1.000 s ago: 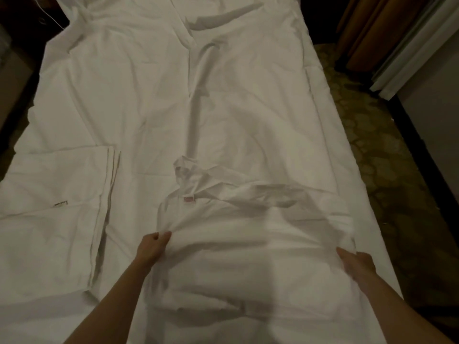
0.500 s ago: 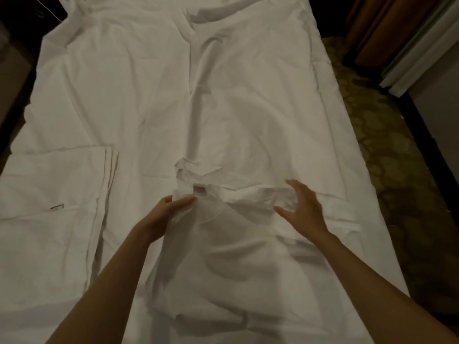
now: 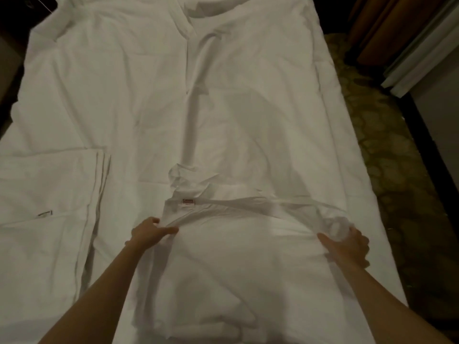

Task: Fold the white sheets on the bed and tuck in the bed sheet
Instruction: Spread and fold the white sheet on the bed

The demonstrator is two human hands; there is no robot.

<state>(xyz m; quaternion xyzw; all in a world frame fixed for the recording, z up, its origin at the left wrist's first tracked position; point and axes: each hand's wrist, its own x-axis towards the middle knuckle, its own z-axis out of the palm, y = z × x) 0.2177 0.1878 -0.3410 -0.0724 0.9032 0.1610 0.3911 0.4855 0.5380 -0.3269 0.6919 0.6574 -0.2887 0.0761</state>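
1. Since the frame half a second earlier, both hands have moved apart and nearer: the left hand (image 3: 151, 233) has drawn back from the red label (image 3: 188, 201) to the left edge of the loose white sheet (image 3: 238, 264), and the right hand (image 3: 346, 245) has shifted from the sheet's far middle to its right edge.
2. Left hand: thumb and fingers pinch a fold of the loose white sheet at its left edge, thumb pointing right.
3. Right hand: fingers are curled round a bunched wad of the same sheet at its right edge.
4. Loose white sheet: it lies crumpled on the near middle of the bed, stretched between the two hands, with a rumpled corner standing up just beyond the red label.
5. Red label: it sits on the sheet's far left edge, just beyond the left hand and apart from it.
6. Bed sheet (image 3: 248, 108): it covers the bed under everything, with a long crease running from far to near along the middle.
7. Folded sheet (image 3: 47, 219): it lies flat on the left side of the bed, its layered edges facing right, well apart from the left hand.
8. Patterned carpet (image 3: 387, 170): it runs along the right side of the bed.
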